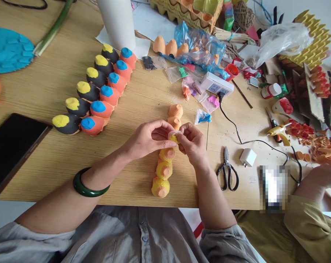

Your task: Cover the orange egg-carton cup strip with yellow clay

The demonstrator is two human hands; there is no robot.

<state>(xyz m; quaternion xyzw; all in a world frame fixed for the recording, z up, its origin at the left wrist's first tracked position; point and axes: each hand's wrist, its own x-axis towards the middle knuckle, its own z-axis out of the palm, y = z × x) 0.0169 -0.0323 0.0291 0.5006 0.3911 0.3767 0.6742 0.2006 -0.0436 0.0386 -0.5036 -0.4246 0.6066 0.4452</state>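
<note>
Between my two hands is a small clear plastic bag with yellow modelling clay in it. My left hand pinches it from the left with thumb and fingers. My right hand is closed on its right side, fingers curled. Below them a strip of egg-carton cups lies on the table, running away from me. Its nearer cups carry yellow clay around bare orange tips; the two far cups are plain orange. My hands partly hide the middle of the strip.
Left are egg-carton strips in black and yellow and in orange-red and blue, plus a dark tablet. Right lie scissors, a white plug adapter, a corded power strip and a glue gun. Another person's hand rests far right.
</note>
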